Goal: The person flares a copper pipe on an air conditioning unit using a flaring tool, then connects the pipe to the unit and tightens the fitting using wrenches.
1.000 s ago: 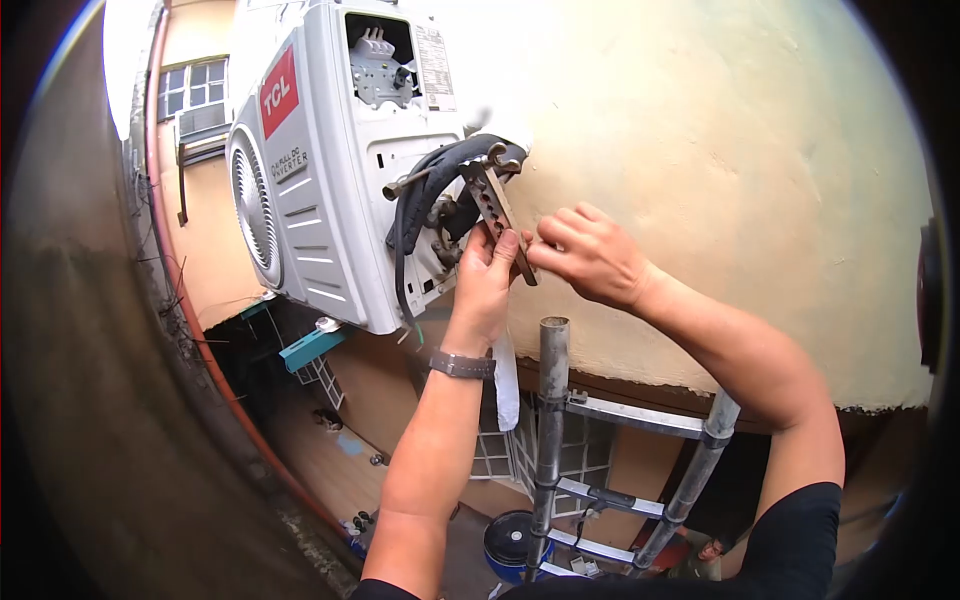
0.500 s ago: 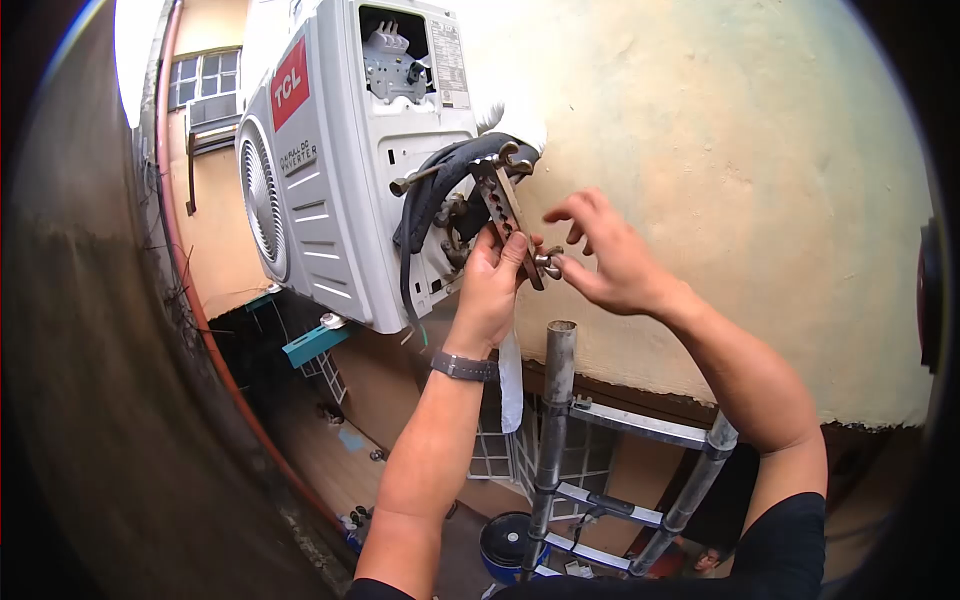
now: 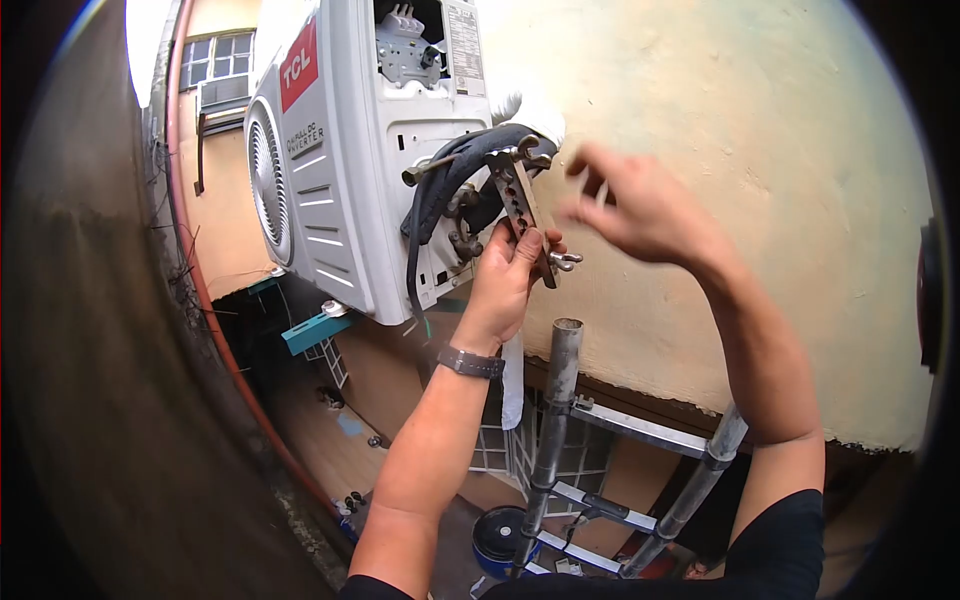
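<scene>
My left hand (image 3: 505, 285) is closed around a flaring tool bar (image 3: 523, 208), a metal block with a row of holes, tilted with its top leaning left. A wing nut (image 3: 567, 262) sticks out to the right at its lower end, just past my fingers. My right hand (image 3: 648, 205) is in the air to the right of the bar, touching nothing; its bent fingers are blurred but stand apart from the thumb. Behind the bar, black insulated tubing (image 3: 440, 190) bends beside the valves (image 3: 462, 225) of the outdoor air-conditioner unit (image 3: 345, 225).
A metal ladder (image 3: 640, 428) stands below, between my arms. The painted wall (image 3: 760, 130) rises on the right. A loose cable (image 3: 413, 280) hangs by the unit, which sits high above the ground. Far below stands a blue and black drum (image 3: 500, 535).
My right hand has moved off the wing nut, up and to the right. My left hand still holds the flaring bar. The view has shifted slightly.
</scene>
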The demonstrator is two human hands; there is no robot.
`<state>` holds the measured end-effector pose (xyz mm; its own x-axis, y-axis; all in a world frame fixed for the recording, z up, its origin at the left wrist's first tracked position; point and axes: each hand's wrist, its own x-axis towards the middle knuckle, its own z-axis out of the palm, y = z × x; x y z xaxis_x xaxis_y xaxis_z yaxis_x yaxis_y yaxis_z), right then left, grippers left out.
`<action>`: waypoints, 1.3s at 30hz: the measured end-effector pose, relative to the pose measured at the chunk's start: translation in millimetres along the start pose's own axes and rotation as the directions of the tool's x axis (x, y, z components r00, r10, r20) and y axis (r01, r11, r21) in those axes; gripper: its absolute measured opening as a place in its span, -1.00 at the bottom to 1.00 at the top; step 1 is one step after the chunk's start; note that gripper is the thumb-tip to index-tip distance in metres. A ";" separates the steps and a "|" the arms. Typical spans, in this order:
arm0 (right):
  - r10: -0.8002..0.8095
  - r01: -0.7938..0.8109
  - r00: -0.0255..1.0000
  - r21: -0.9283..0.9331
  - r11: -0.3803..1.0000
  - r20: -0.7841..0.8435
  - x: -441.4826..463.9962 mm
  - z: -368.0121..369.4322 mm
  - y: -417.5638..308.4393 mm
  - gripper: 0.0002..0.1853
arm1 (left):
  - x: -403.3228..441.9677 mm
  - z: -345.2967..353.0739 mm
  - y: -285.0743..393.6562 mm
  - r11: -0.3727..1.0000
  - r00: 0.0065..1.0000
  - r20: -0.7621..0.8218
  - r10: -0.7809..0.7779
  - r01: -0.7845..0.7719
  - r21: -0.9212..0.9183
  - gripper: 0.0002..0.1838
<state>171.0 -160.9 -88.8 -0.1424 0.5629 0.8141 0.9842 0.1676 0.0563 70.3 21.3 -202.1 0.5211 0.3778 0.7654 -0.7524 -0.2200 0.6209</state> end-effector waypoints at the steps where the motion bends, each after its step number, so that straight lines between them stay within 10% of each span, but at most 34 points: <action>1: 0.003 -0.003 1.000 0.001 1.000 0.002 15.2 0.0 -4.8 -0.63 | 0.2 3.4 1.4 1.000 1.000 0.017 0.014 -0.014 -0.017 -0.64; 3: -0.304 0.244 0.941 -0.322 0.915 -0.149 38.1 3.9 -13.8 -0.71 | -2.2 7.4 2.2 0.999 1.000 0.005 0.026 -0.026 -0.044 -0.64; 8: -0.359 0.270 0.932 -0.562 0.782 -0.053 50.8 21.2 -14.7 -0.79 | -2.3 3.2 2.4 0.998 1.000 0.006 0.019 -0.019 -0.057 -0.63; 11: -0.690 0.412 0.723 -0.776 0.478 -0.041 54.6 23.0 -14.7 -0.91 | -3.0 0.2 3.6 0.999 1.000 0.000 -0.002 0.002 -0.052 -0.64; 16: -0.496 0.349 0.853 -0.531 0.772 -0.162 49.4 3.1 -19.3 -0.63 | -3.3 1.6 5.8 1.000 1.000 -0.020 -0.002 0.001 -0.029 -0.65; 18: 0.026 -0.012 0.997 -0.208 0.978 0.067 52.2 -3.4 -25.8 -0.55 | -2.8 0.8 3.0 0.999 0.999 -0.029 0.015 -0.017 -0.036 -0.65; 21: -0.298 0.275 0.954 -0.307 0.911 -0.031 50.2 11.0 -7.0 -0.59 | -1.4 -4.5 2.9 0.998 1.000 -0.012 -0.022 0.022 -0.058 -0.63; 23: -0.648 0.551 0.753 -0.432 0.714 -0.111 49.1 9.7 -2.9 -0.64 | -1.4 -5.7 2.8 0.997 1.000 0.001 -0.009 0.009 -0.078 -0.63; 28: -0.274 0.306 0.940 0.144 0.941 -0.205 42.6 13.2 -12.8 -0.77 | -0.1 -3.4 3.0 0.994 0.999 0.028 -0.022 0.025 -0.107 -0.63; 32: -0.370 0.349 0.909 -0.135 0.927 -0.191 56.7 12.5 -4.4 -0.83 | 3.2 -2.4 -3.3 0.993 0.999 0.013 0.039 -0.037 -0.108 -0.61; 35: -0.681 0.545 0.701 -0.457 0.703 -0.212 78.6 4.5 -0.3 -0.83 | 6.8 -8.9 -7.0 0.992 0.995 0.011 0.104 -0.103 -0.079 -0.61; 39: -0.684 0.648 0.708 -0.221 0.729 -0.178 107.0 6.0 -2.0 -0.88 | 8.0 -6.7 -3.4 0.989 0.991 0.034 0.133 -0.131 -0.063 -0.60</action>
<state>153.1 -96.1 -5.3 -0.7549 0.1399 0.6407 0.6481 0.3081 0.6964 74.3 31.1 -199.2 0.4299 0.3143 0.8464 -0.8379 -0.2104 0.5037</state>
